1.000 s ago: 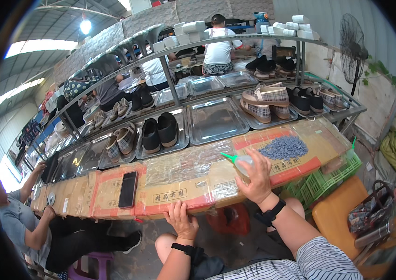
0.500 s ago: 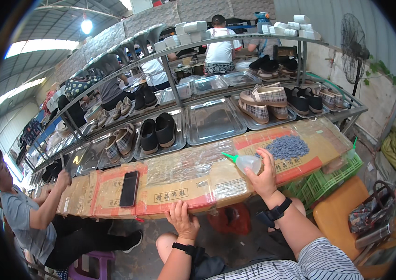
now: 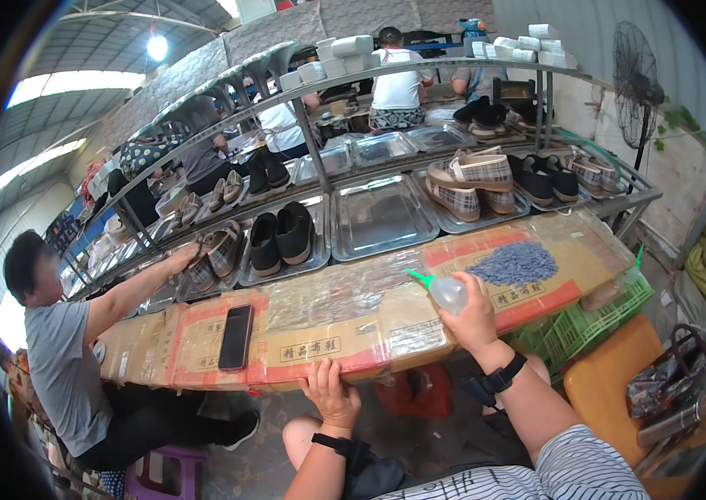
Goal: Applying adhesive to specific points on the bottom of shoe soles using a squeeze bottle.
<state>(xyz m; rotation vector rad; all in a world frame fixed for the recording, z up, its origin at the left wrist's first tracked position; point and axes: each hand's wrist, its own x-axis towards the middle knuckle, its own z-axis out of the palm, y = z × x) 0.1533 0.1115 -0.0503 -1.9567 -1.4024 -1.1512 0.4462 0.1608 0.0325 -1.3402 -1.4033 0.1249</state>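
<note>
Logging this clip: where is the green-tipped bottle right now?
In the head view, right of centre, the bottle is held in the right hand over the cardboard, just left of the blue-grey pile.

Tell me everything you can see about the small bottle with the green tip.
The bottle has a rounded, translucent whitish body that looks like plastic, and a narrow, tapering green nozzle. It is tipped over, nozzle pointing left and away from the person. The right hand grips it over the cardboard surface, left of the blue-grey pile. Whether it touches the cardboard, or holds any liquid, I can't tell.
</note>
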